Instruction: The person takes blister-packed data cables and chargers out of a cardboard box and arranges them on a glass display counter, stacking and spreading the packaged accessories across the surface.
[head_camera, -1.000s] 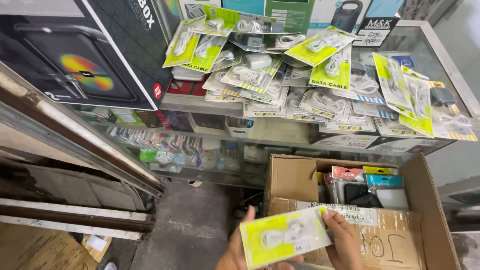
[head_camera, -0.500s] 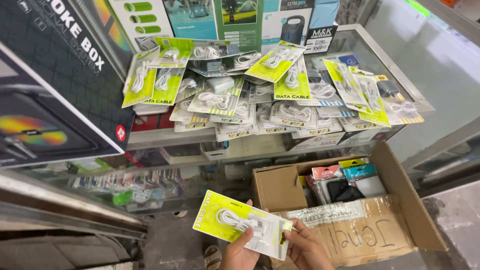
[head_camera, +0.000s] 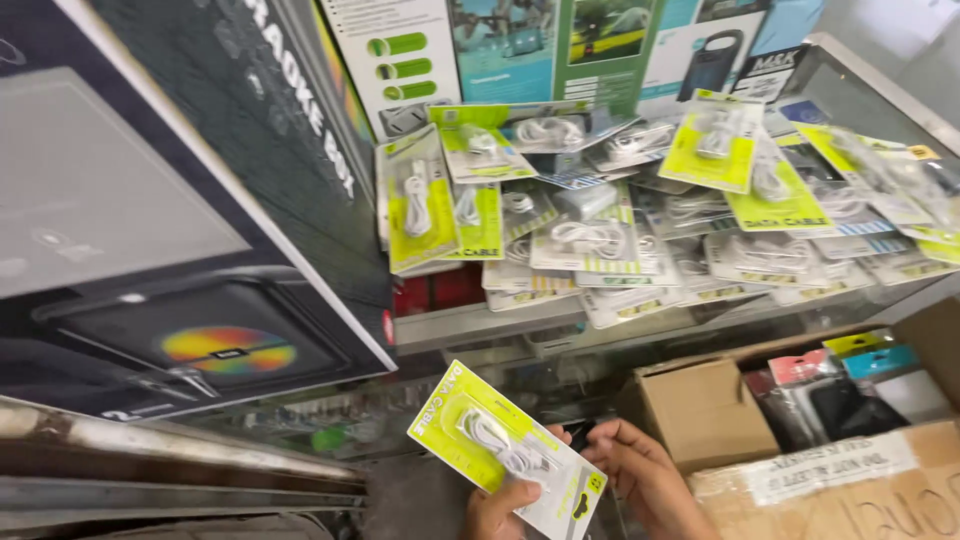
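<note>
Since 0.5 s ago, the yellow-green cable pack (head_camera: 506, 448) has swung to tilt from 10 toward 4 o'clock, low in view. Left hand (head_camera: 497, 508) grasps its lower edge, thumb on the front. Right hand (head_camera: 637, 472) touches its right side at 3 o'clock, fingers curled. At 12 o'clock, similar packs (head_camera: 640, 210) litter the glass counter (head_camera: 470, 322); an open cardboard box (head_camera: 700, 408) sits at 3 o'clock.

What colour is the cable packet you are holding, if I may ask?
Lime yellow-green and white packet, head view.
</note>
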